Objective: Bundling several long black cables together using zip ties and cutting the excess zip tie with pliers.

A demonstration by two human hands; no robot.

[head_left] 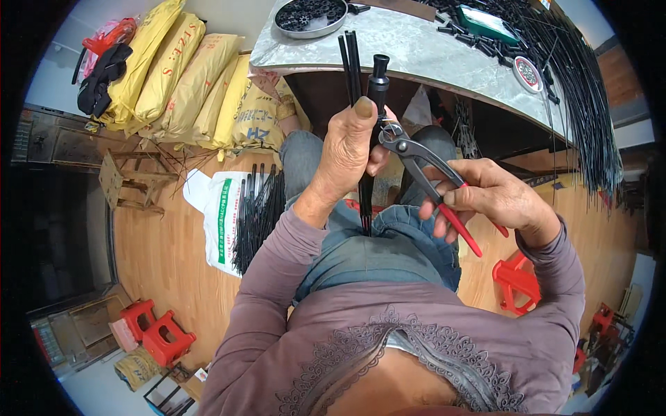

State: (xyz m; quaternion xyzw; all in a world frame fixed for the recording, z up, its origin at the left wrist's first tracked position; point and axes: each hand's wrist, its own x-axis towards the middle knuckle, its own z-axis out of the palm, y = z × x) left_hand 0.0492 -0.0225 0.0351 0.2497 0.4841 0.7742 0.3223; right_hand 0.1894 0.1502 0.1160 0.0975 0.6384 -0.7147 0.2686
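Observation:
My left hand (349,142) is closed round several thin black rods (349,66) and a thicker black tube with a flared end piece (379,82). They stand upright over my lap, and their lower ends show below my wrist. My right hand (491,194) grips red-handled pincers (423,158), its fingers wrapped about the handles, which are spread apart. The rounded jaws lie against or right beside the tube, just under the left thumb. Whether they bite on anything cannot be made out.
Ahead stands a marble-topped table (409,45) with a round tray (309,31) of small black parts, a green box (488,26), a small bowl (528,75) and long black rods (590,97). Yellow sacks (177,76) lean at far left. More rods (257,222) lie on a white sack (216,229). Red stools (515,283) stand about.

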